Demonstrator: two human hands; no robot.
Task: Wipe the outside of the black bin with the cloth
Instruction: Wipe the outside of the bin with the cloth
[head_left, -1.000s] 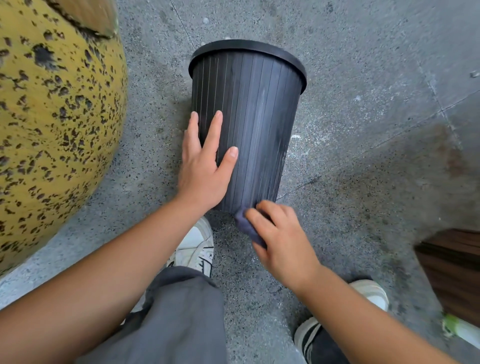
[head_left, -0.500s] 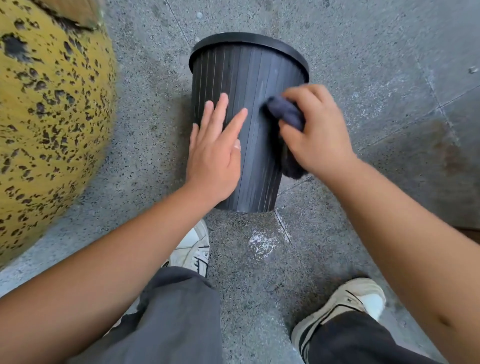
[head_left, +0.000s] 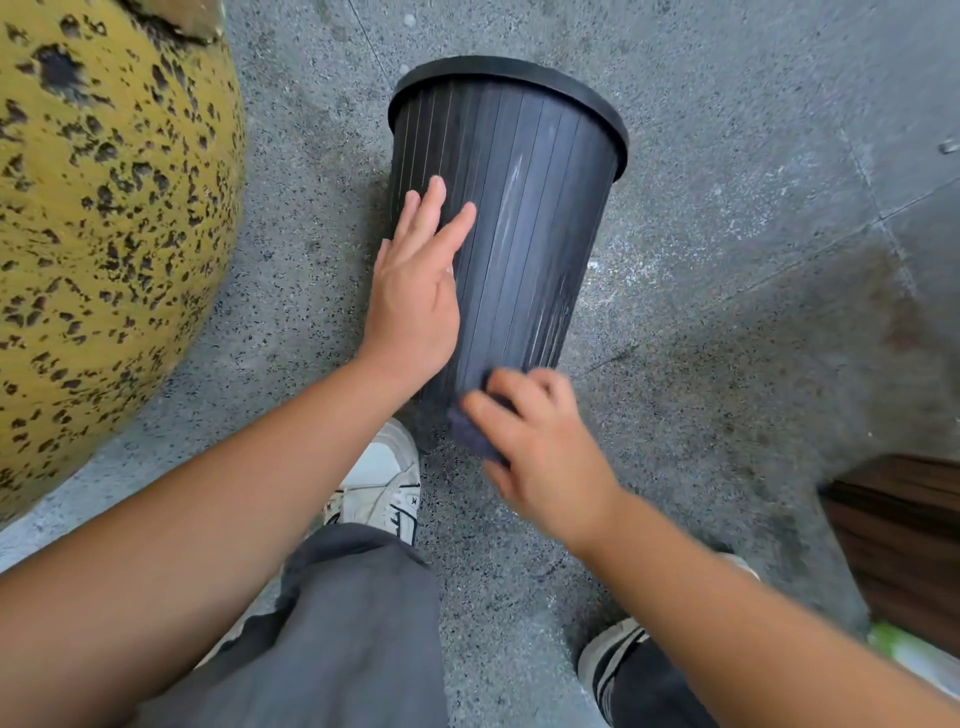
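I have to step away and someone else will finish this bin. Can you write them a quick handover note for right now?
Left hand: flat, fingers straight, steadying the black bin on its side wall.
Right hand: grips the dark cloth, pressed against the bin's lower wall near the base.
The bin stands on the concrete floor.
Done: unclear; pale streaks show on the facing wall.
Left: wipe those streaks and the far side, which is out of view.

My one view rides on the head, looking steeply down and forward at the floor (head_left: 727, 260) from close range; the black bin (head_left: 519, 234) stands toward 12 o'clock, both forearms entering from 6 o'clock
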